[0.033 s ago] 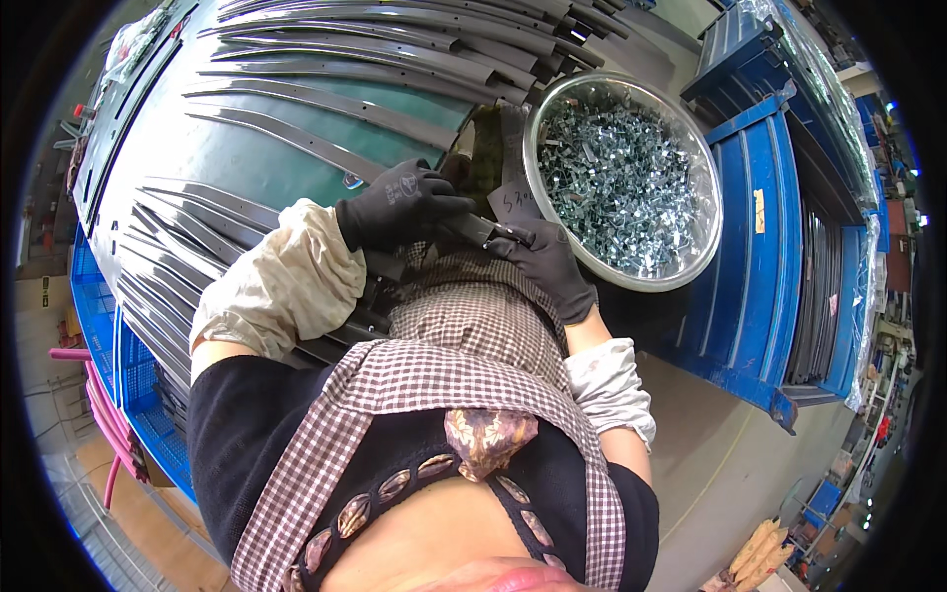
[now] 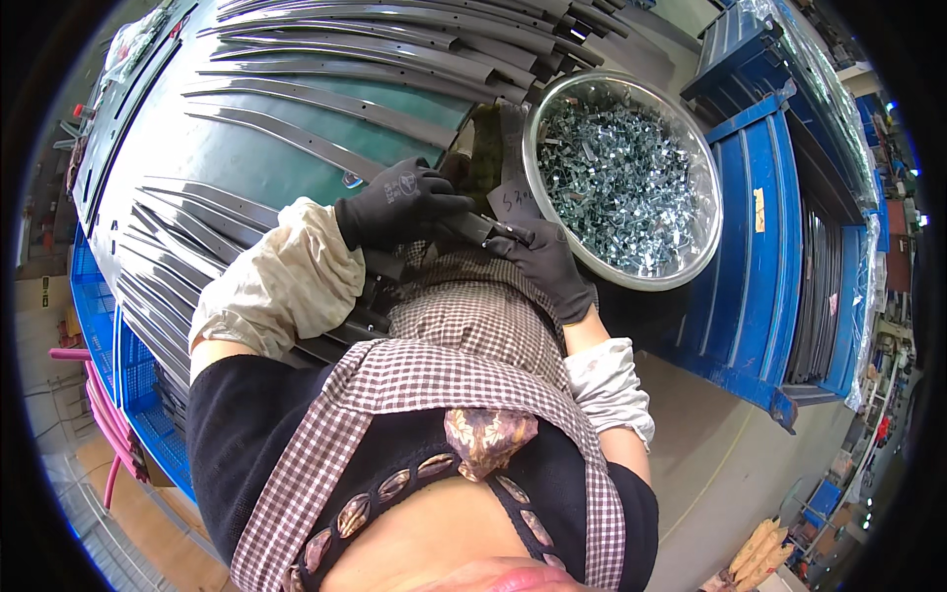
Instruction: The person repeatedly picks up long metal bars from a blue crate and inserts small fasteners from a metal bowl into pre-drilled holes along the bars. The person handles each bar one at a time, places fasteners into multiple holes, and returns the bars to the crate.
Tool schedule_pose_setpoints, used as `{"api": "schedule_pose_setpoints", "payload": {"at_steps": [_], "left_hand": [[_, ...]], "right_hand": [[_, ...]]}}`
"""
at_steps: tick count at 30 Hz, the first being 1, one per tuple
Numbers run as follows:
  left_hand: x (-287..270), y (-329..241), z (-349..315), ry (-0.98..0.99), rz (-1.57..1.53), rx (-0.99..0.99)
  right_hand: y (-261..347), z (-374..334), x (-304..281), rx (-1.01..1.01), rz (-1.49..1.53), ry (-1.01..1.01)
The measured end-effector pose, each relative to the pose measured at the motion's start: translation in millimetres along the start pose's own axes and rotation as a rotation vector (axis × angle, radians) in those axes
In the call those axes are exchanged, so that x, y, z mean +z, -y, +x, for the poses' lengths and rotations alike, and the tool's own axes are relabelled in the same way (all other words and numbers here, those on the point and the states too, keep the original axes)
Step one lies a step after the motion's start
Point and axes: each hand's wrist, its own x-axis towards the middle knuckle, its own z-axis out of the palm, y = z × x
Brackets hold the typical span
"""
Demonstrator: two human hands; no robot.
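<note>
My left hand [image 2: 402,204], in a black glove, is closed around a long dark grey metal strip [image 2: 286,140], near its right end. The strip's far part rests over the green tabletop. Its short end [image 2: 472,228] sticks out between my hands, above my lap. The fingers of my right hand [image 2: 548,262], also black-gloved, are pressed on the tip of that end. Any small part under those fingertips is hidden. Just beyond my right hand stands a round metal basin [image 2: 534,187] full of small shiny metal clips [image 2: 621,183].
Many similar strips [image 2: 365,44] lie across the far side of the green table [image 2: 286,163]. Another pile [image 2: 163,252] lies at the near left, beside a blue plastic crate [image 2: 153,414]. A blue metal bin [image 2: 745,257] stands right of the basin. A marked paper [image 2: 515,200] is by the basin's rim.
</note>
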Motion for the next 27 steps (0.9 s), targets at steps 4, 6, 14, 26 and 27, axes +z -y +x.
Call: {"api": "schedule_pose_setpoints", "payload": {"at_steps": [4,6,14,26,27], "left_hand": [[-0.2,1.8,1.6,-0.006,-0.005,0.025],[-1.3,2.4,2.1,0.029,0.002,0.012],[-1.7,0.3,3.5,-0.054,0.087,0.013],[-2.2,2.7,-0.1,0.082,0.154,-0.035],[-2.5,3.4,-0.3,0.086,0.139,-0.038]], "right_hand": [[-29.5,1.5,9.7,0.019,0.273,-0.078],[-36.4,1.5,9.4,0.014,0.222,-0.090],[16.6,-39.5,0.5,-0.154,-0.557,-0.242],[14.1,-36.3,-5.2,-0.164,-0.655,-0.162],[13.6,-35.7,-6.0,-0.182,-0.658,-0.162]]}}
